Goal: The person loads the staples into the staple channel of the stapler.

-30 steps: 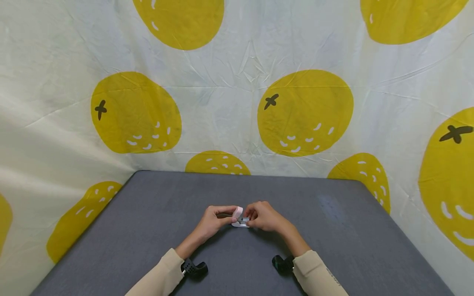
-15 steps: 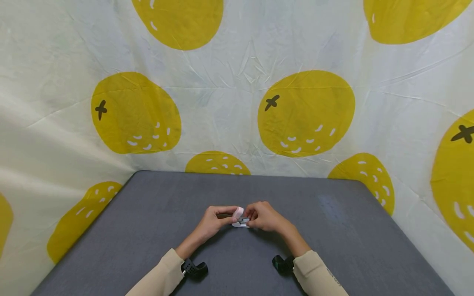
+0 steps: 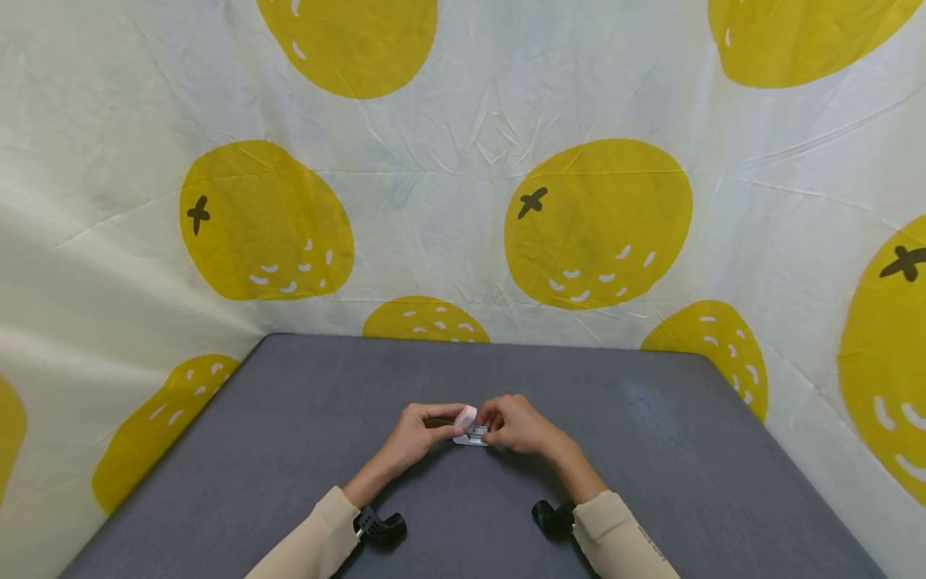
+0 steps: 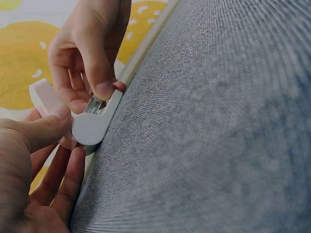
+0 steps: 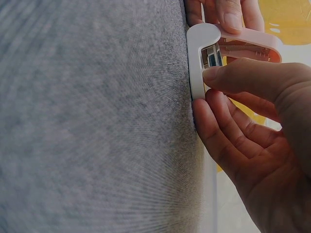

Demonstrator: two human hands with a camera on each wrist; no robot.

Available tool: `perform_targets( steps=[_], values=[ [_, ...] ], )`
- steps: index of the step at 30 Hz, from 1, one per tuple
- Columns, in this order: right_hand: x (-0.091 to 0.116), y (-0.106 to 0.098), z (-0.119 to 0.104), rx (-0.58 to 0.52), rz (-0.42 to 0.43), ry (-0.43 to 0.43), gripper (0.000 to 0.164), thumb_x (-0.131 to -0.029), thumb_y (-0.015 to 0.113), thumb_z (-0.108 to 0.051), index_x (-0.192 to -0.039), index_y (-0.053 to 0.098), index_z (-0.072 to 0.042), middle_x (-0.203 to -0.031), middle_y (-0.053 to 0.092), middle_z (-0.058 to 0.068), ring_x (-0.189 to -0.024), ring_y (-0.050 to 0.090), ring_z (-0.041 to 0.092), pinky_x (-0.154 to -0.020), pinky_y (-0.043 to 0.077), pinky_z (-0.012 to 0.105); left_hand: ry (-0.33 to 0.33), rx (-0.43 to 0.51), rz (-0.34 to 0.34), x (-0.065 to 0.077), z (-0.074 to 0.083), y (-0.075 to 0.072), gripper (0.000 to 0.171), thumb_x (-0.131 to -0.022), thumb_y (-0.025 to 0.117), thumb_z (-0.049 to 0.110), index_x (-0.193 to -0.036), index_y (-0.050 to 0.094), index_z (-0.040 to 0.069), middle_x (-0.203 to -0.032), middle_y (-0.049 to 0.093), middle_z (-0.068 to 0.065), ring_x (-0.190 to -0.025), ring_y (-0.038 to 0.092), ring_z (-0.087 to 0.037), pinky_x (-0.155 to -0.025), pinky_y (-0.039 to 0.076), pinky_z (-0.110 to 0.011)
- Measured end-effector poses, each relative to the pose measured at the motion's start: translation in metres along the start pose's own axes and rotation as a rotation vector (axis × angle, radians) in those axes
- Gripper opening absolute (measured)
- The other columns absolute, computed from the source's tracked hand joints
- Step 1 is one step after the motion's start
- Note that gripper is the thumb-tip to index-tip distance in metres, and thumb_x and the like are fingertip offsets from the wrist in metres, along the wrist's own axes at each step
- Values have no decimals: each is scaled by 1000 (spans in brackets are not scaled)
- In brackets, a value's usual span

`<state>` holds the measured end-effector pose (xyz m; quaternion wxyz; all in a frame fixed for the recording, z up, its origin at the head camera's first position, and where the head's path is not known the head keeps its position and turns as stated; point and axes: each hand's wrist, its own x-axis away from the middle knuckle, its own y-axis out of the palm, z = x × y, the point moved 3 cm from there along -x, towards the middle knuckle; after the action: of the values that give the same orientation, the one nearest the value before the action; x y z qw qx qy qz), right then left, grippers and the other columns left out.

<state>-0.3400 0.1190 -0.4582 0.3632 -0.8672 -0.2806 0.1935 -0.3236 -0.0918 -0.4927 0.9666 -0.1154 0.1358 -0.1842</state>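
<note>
a dark grey table (image 3: 470, 507) with rounded far corners; a pale smudge (image 3: 646, 404) towards its far right; around it, creased whitish cloth (image 3: 427, 217) printed with large yellow fruits (image 3: 600, 225).

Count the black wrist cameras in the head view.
2: the left camera, below and left of the stapler, and the right camera, below and right of it.

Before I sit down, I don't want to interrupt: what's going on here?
Someone has a small white-and-pink stapler open, on or just above the grey table. The left hand holds it at the raised pink lid. The right hand pinches the other end, thumb at the metal tray.
</note>
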Motion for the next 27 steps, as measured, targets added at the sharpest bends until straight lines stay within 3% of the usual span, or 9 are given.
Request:
perform_targets(
  steps=[10, 27],
  values=[
    [0, 0, 0, 4, 0, -1, 12, -84, 79, -1, -95, 75, -4, -82, 74, 3, -70, 62, 2, -63, 53, 20, -10, 8, -9, 0, 0, 0, 39, -93, 77, 15, -132, 72, 11, -132, 71, -15, -118, 70, -32, -84, 58, -21],
    [-1, 0, -1, 11, 2, -10, 12, -84, 78, -1, -95, 75, -3, -82, 74, 4, -70, 62, 1, -63, 53, 20, 10, -6, -12, 0, -1, 0, 39, -94, 76, 16, -132, 71, 9, -132, 71, -15, -114, 72, -20, -84, 59, -23]
  ],
)
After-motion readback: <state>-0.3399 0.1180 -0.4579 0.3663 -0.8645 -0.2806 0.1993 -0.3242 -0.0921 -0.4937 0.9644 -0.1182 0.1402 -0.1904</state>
